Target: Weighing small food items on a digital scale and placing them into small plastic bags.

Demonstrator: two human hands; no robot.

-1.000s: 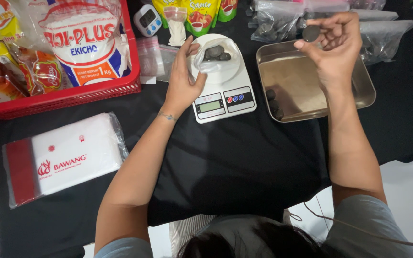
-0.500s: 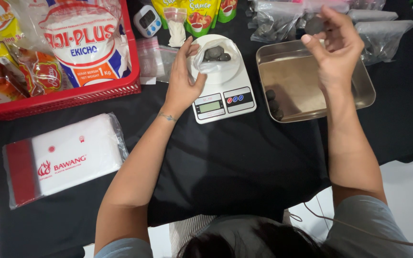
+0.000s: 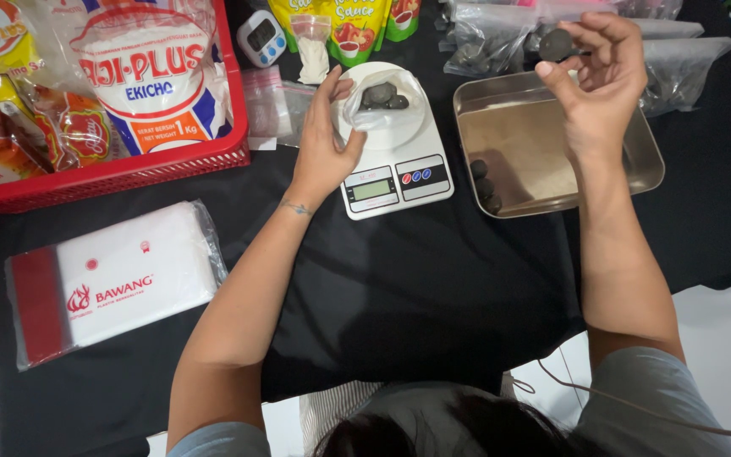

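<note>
our right hand (image 3: 598,80) is raised above the far edge of the steel tray (image 3: 636,173), pinching one dark round stone (image 3: 557,44) between thumb and fingertips. it looks hard, smooth and dense for its size, so we judge it somewhat slippery; a pinch across its widest part, as now, suits it, and it should not be fragile.

our left hand (image 3: 325,144) rests against the left side of the white kitchen scale (image 3: 392,152), fingers curled onto the mouth of a small clear plastic bag (image 3: 380,114) that sits on the scale's round platform. the bag is thin and limp, so it needs holding open at the rim; it will collapse if let go. inside it lie a few more dark stones (image 3: 380,95), touching each other.

the steel tray, just right of the scale, holds three stones (image 3: 484,182) in a row along its left wall; the rest of its floor is bare. behind the tray lie several clear bags (image 3: 484,38) already filled with dark stones. a red basket (image 3: 129,165) at the far left holds printed food packets, and a flat pack of plastic bags (image 3: 116,283) lies on the black cloth near our left elbow.
</note>
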